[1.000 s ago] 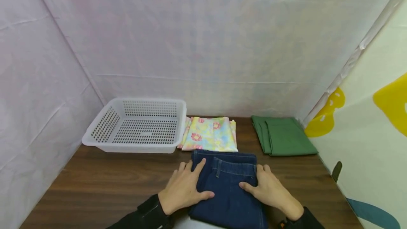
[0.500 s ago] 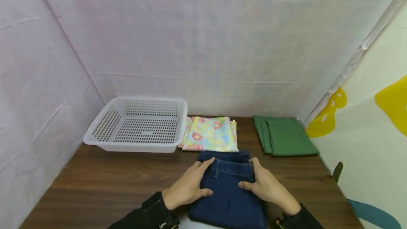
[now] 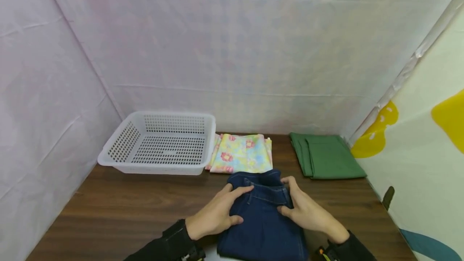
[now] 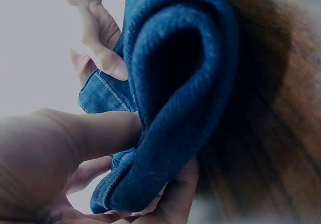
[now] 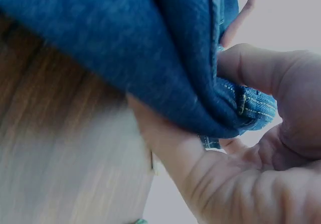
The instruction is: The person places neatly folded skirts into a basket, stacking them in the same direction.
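Observation:
A folded pair of dark blue jeans lies at the near middle of the table, its waistband bunched and bent upward. My left hand grips the left side, thumb on top; in the left wrist view its fingers reach beneath the rolled denim. On the opposite side, my right hand holds the jeans near the waistband, the thumb above and a finger below the cloth in the right wrist view. Part of the layers' underside is hidden.
A white perforated plastic basket stands at the back left of the wooden table. Beside it lies a folded floral cloth, just behind the jeans. A folded green cloth is at the back right. White sheeting walls the table.
Both hands have closed in from the sides of the jeans. The waistband end has become narrower and bunched, and it has risen slightly. The basket and other cloths have stayed put.

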`<state>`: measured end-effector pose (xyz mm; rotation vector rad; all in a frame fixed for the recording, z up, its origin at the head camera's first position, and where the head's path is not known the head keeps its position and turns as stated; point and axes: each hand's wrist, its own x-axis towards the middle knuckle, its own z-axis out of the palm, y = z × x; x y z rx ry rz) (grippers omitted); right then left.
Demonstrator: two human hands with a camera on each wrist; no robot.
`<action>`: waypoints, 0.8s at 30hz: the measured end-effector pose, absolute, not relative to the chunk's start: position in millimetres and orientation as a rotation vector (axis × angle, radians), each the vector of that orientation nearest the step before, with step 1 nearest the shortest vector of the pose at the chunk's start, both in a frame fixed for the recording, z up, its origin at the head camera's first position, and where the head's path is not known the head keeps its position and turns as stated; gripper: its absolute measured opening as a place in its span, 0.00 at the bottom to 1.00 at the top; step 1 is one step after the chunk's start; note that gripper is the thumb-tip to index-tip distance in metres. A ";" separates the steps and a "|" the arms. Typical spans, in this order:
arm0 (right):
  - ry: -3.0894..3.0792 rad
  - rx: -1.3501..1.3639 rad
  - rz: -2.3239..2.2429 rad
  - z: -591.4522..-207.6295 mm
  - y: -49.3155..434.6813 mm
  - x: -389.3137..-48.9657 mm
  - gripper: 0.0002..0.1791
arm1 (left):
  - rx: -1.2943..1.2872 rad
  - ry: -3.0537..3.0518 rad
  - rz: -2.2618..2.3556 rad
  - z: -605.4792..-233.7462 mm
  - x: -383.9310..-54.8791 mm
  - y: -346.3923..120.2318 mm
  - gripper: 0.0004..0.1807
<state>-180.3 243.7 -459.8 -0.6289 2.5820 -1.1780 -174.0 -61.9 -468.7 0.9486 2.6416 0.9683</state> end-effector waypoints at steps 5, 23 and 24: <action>2.566 -0.712 -1.236 -456.8 245.2 -179.3 0.36 | 0.990 2.661 0.995 -463.2 -173.3 -64.9 0.47; 2.698 -0.755 -1.292 -413.7 221.5 -216.4 0.38 | 1.064 2.908 1.017 -404.3 -195.9 -95.1 0.41; 2.704 -0.766 -1.295 -412.7 217.9 -219.7 0.38 | 1.051 2.914 1.028 -401.4 -198.4 -98.9 0.40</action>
